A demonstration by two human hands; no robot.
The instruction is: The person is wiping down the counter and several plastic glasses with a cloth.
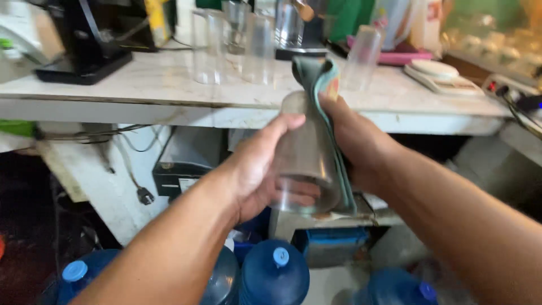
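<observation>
Left hand (254, 169) fingers wrapping clear glass (305, 158); right hand (355, 141) fingers pressing green cloth (322, 85) against it. Risk: smooth glass slipping, dropping onto water jugs (275, 277).

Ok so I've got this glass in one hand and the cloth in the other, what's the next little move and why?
Probably turn the clear glass a little in the left hand while the right hand presses the grey-green cloth against its side. The cloth covers only the right side and drapes over the top, so the side facing the left palm looks unwiped.
</observation>
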